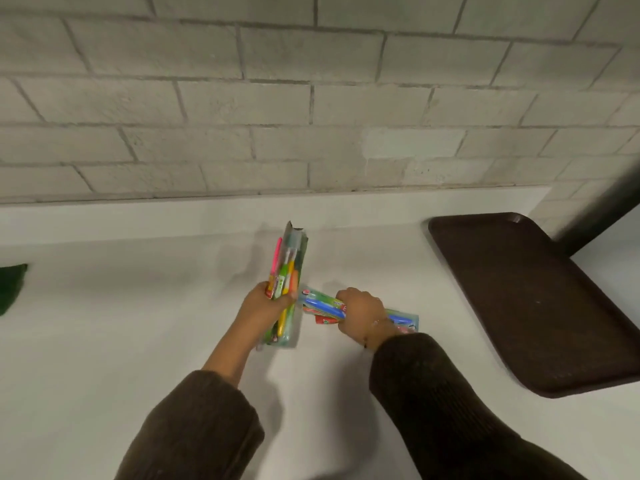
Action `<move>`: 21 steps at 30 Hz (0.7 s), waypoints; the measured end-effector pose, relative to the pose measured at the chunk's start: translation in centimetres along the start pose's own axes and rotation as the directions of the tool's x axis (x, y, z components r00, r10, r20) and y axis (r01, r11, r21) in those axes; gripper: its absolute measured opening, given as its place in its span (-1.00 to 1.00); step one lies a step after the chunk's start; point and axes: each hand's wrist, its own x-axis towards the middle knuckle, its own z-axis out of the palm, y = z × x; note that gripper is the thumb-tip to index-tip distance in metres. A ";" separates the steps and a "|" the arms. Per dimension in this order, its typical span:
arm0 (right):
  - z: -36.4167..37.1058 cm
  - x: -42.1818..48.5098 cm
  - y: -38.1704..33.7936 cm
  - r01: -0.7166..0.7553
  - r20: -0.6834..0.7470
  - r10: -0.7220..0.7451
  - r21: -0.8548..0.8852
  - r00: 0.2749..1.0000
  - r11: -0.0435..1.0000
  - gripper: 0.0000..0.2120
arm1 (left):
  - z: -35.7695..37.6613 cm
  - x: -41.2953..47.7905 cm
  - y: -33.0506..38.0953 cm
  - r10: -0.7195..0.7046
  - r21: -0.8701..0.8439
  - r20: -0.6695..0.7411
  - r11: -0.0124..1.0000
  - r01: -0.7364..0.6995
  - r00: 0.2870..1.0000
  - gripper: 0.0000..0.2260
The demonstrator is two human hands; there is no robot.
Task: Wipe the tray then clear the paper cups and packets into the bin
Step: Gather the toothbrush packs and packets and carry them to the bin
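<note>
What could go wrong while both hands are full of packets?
The left hand grips the upright packet low down, so its tall top might tip or slip out. No bin is in view, and the right hand holds the sideways packet too, so one could drop on the way.

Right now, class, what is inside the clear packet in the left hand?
The clear packet holds long pink, green, yellow and orange sticks. The left hand covers its lower middle.

The white counter runs against a brick wall. On it, at the right, lies a dark brown tray; at the far left, a green thing (cut by the frame).
</note>
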 end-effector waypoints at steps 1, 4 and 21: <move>0.2 0.1 -0.2 -0.007 0.003 0.007 -0.055 1.000 0.998 -0.69 | -0.1 -1.1 -0.3 -0.011 -0.033 0.013 0.999 0.012 1.000 -0.65; 1.2 -0.3 -1.1 -0.083 0.027 0.086 -0.099 0.996 0.992 -0.64 | -0.4 -3.8 -1.3 -0.034 -0.077 0.043 0.996 0.037 0.998 -0.68; 1.0 -19.7 1.8 -0.180 0.178 0.289 0.984 0.941 -0.021 -0.56 | 3.0 -12.2 -1.6 0.078 -0.210 0.317 0.978 -0.010 0.945 -0.84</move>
